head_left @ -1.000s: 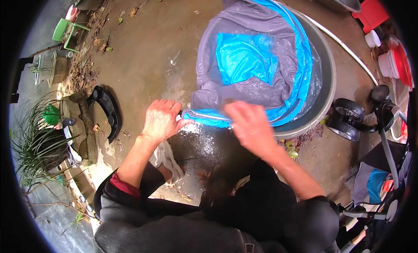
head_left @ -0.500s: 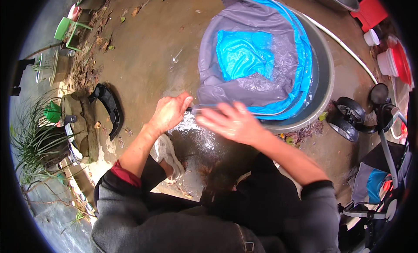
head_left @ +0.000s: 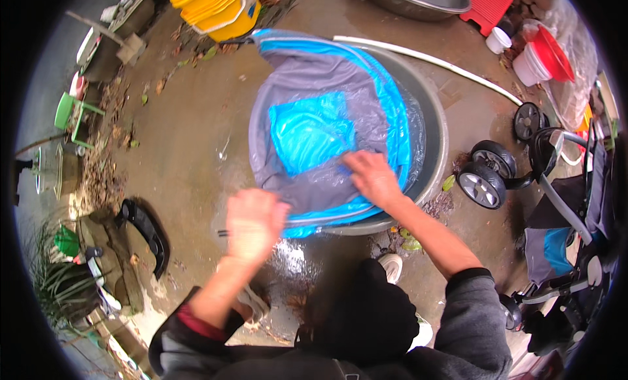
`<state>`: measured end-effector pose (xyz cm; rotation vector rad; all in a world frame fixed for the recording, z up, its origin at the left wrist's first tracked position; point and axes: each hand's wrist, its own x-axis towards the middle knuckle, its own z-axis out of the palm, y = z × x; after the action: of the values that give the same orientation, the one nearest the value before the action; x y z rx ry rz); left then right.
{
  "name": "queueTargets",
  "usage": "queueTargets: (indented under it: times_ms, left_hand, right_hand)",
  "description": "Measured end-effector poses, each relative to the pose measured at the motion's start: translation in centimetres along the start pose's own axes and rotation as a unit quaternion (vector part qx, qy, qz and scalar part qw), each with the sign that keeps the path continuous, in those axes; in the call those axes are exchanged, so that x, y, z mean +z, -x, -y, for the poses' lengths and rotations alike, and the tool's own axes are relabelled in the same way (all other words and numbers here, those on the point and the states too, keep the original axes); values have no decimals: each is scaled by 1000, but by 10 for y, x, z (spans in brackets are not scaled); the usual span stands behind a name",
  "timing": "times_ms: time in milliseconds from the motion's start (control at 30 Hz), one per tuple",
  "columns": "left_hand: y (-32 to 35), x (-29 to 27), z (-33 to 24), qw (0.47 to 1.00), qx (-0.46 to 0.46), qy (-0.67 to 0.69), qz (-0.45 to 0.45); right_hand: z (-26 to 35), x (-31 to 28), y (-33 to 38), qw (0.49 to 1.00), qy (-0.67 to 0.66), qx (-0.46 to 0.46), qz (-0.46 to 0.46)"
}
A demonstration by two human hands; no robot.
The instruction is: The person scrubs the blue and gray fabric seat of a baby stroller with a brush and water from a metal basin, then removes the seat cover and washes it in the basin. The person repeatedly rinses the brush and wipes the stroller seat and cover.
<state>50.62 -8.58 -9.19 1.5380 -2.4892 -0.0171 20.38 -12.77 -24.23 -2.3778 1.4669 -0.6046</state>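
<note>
Your right hand [head_left: 371,177] lies palm down, fingers spread flat, pressed on the wet grey-and-blue fabric cover [head_left: 327,128] inside the metal basin [head_left: 437,128]; it clamps nothing. Half a second ago this hand rested at the near rim; it has since moved up and inward onto the cloth. Your left hand [head_left: 252,224], blurred by motion, hovers just outside the near rim of the basin; whether its fingers are closed or apart you cannot tell. A thin dark rod-like end [head_left: 224,233] shows at its left edge, too small to identify. This hand has drifted rightward along the blue edge of the cover. The shift suggests scrubbing strokes travelling across the fabric, with washing still under way. The cover fills the basin, its blue border draped over the near rim. Around it: wet concrete floor [head_left: 190,151], a yellow bucket [head_left: 219,7] beyond, a stroller [head_left: 556,203] to your right.
</note>
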Motion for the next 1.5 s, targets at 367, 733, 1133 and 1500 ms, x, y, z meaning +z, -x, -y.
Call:
queueTargets:
  times_ms: [367,733,1133,1500]
  left_hand:
    - [13,81,6,987,27,6,161]
    - [-4,31,62,974,165,-60,144]
    - [-61,-3,122,971,129,-138,145]
    - [-61,159,-22,969,70,-101,212]
  right_hand:
    - [13,31,-37,972,3,175,159]
    - [-121,-26,-101,957,284,-35,39]
    - [22,-29,33,999,-19,30,32]
    - [-24,48,-8,891,-324,304,-97]
